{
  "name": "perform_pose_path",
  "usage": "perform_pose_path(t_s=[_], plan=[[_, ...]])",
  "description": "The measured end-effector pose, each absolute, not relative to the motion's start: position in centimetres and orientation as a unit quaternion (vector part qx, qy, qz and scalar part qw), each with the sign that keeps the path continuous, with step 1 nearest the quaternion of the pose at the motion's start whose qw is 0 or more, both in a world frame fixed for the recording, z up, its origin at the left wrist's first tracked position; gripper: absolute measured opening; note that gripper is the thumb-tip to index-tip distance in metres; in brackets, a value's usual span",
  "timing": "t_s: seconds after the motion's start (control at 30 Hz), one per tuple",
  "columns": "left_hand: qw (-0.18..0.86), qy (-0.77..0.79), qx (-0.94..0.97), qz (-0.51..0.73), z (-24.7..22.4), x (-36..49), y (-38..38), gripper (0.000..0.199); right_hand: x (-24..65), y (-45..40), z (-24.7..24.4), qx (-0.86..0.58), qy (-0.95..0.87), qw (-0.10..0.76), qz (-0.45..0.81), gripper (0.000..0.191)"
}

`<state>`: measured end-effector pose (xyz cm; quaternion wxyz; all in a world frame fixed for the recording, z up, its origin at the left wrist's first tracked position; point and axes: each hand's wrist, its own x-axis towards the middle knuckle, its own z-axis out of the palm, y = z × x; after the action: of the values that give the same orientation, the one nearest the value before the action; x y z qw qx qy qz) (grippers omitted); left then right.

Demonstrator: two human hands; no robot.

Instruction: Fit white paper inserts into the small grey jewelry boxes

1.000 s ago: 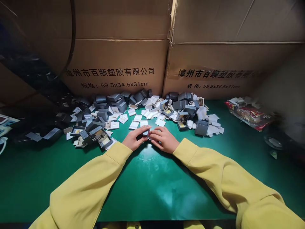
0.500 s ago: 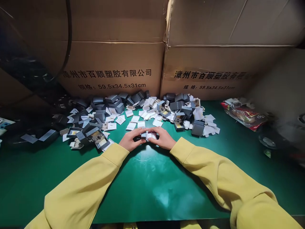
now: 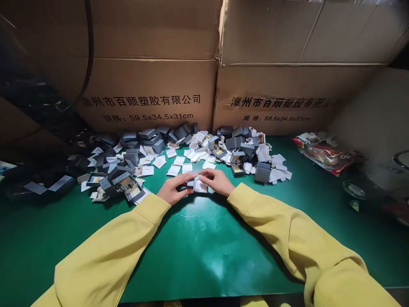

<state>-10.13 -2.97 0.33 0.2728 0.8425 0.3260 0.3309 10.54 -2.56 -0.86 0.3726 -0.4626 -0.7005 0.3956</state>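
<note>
While both hands met over the green table (image 3: 204, 243), a small grey-and-white box (image 3: 200, 186) was between them, near the middle of the tabletop. The left hand (image 3: 174, 189) was half closed, and its fingers and thumb held the box from the left side. The right hand (image 3: 217, 182) had its fingers bent, with index finger and thumb at the upper right of the box; whether it gripped or only touched, I could not tell, because the fingers covered this part. Just beyond the hands lay several white cards (image 3: 174, 170), and behind these a long heap of more cards and dark grey boxes (image 3: 129, 137) stood in the way toward two large cartons (image 3: 150, 79) with printed black characters. To the left of the left hand, an opened box (image 3: 130, 186) rested at the front of the heap; on the right side, a closed box (image 3: 262, 172) stood beside loose cards. Farther right lay a red plastic bag (image 3: 326, 155), well apart from the hands. A dark cable (image 3: 90, 47) hung before the left carton.
</note>
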Motion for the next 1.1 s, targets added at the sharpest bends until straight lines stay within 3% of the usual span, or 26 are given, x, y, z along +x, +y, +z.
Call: perform_pose_path(t_s=[0.3, 1.1], plan=[[0.288, 0.32, 0.845, 0.319, 0.5, -9.9, -3.3, 0.045, 9.9, -2.8, -1.0, -0.482, -0.722, 0.377, 0.324, 0.015], [0.33, 0.385, 0.818, 0.27, 1.0, -10.0, -3.5, 0.053, 9.4, -3.2, -1.1, -0.496, -0.757, 0.358, 0.231, 0.018]])
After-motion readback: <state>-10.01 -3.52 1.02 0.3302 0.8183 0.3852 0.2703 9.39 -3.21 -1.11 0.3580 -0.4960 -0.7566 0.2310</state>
